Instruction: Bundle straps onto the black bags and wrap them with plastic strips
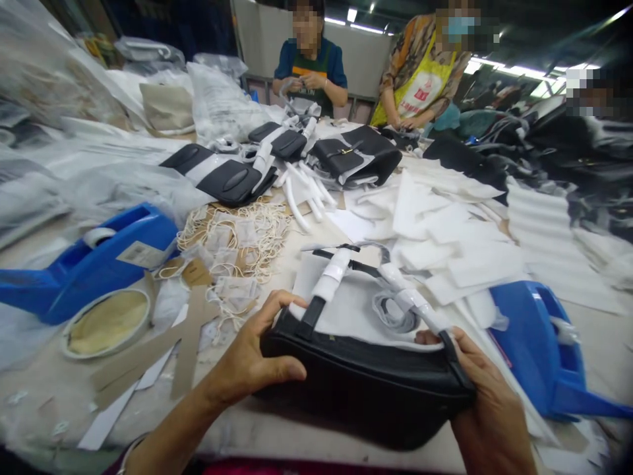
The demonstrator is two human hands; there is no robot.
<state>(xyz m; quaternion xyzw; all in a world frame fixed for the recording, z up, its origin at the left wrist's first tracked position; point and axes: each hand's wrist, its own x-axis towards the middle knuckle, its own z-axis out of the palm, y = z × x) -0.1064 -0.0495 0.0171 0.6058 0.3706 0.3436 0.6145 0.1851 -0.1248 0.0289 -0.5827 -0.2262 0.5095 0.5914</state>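
Observation:
A black handbag [366, 382] lies tilted in front of me at the table's near edge. White foam sheet [341, 310] covers the side of it facing up, and its straps are wrapped in white foam sleeves [332, 274]. A coil of grey wrapped strap [395, 313] rests on that sheet. My left hand [267, 346] grips the bag's left end, thumb on the black front and fingers behind the edge. At the right end, my right hand [482, 376] holds the corner, with fingertips showing over the foam near the strap's base.
Blue tape dispensers [109, 264] stand left and right. A round tin [106, 323], cardboard strips [148, 356] and stringed tags [237, 237] lie left. Foam sheets [459, 244] spread right. More black bags [353, 155] lie farther back, where two people [311, 72] work across the table.

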